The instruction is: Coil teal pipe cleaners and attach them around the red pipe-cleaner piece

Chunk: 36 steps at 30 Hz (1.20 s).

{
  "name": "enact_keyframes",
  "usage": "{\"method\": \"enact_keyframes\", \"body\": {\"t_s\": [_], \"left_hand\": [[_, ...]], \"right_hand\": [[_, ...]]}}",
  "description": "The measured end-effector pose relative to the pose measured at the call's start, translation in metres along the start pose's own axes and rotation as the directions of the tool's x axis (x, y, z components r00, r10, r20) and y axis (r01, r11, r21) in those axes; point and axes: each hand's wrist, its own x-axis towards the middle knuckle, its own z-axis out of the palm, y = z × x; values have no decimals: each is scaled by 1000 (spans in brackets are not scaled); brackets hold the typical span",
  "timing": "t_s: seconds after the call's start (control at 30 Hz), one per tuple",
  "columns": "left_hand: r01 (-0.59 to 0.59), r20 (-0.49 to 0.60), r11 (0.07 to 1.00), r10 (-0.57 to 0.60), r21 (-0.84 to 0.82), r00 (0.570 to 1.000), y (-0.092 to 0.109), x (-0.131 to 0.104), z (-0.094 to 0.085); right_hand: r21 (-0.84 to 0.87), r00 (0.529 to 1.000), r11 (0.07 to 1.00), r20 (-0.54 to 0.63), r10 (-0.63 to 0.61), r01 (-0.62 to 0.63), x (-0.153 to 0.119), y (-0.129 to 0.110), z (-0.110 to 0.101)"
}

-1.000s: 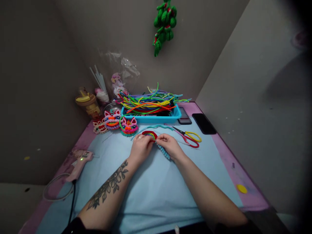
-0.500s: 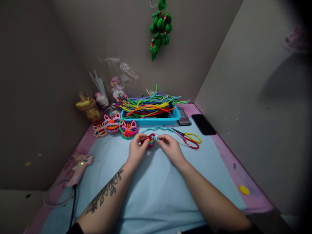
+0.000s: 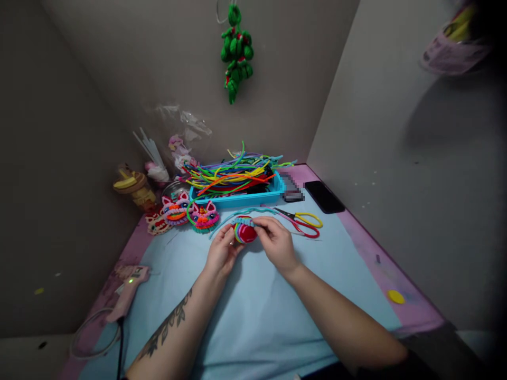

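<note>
A small round craft piece [image 3: 245, 233], red inside with rainbow-coloured bands, is held above the blue cloth. My left hand [image 3: 222, 252] grips its left side between thumb and fingers. At its upper right edge, the fingers of my right hand [image 3: 276, 241] pinch a light blue braided strip [image 3: 243, 221] that runs along the top of the piece. Behind my hands lies a teal fuzzy stem [image 3: 259, 209]. Scissors [image 3: 304, 222] with yellow and red handles rest just beyond my right hand.
A blue tray [image 3: 237, 199] of colourful fuzzy stems stands at the back. Left of it sit several animal-face crafts [image 3: 205, 216]. A black phone [image 3: 325, 197] lies back right, a pink glue gun [image 3: 129, 295] at the left. Green ornaments [image 3: 236, 50] hang above.
The craft piece has turned, so its red inside and the blue strip now face the camera. My left hand has rolled palm-up beneath it. The whole view has shifted slightly.
</note>
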Motion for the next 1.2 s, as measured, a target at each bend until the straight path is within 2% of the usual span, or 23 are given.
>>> {"method": "enact_keyframes", "body": {"t_s": [0.17, 0.47, 0.7, 0.93, 1.03, 1.2], "left_hand": [[60, 106, 996, -52, -68, 993, -1, -4, 3], [82, 277, 991, -51, -104, 960, -4, -16, 7], [38, 284, 995, -10, -91, 959, -6, -16, 7], [-1, 261, 995, 26, -96, 965, -4, -9, 2], [-4, 261, 996, 28, -90, 965, -5, -7, -1], [-12, 317, 996, 41, -90, 948, -6, -9, -3]], "right_hand": [[-45, 999, 999, -30, -16, 14, -2, -1, 1], [-40, 999, 999, -40, 4, -6, 1, 0, 1], [-51, 996, 996, 52, 71, -68, 2, 6, -2], [-43, 956, 998, 291, -30, 44, 1, 15, -1], [-52, 941, 995, 331, -66, 88, -1, 19, 0], [-128, 922, 960, 334, -195, 249, -2, 22, -2]]}}
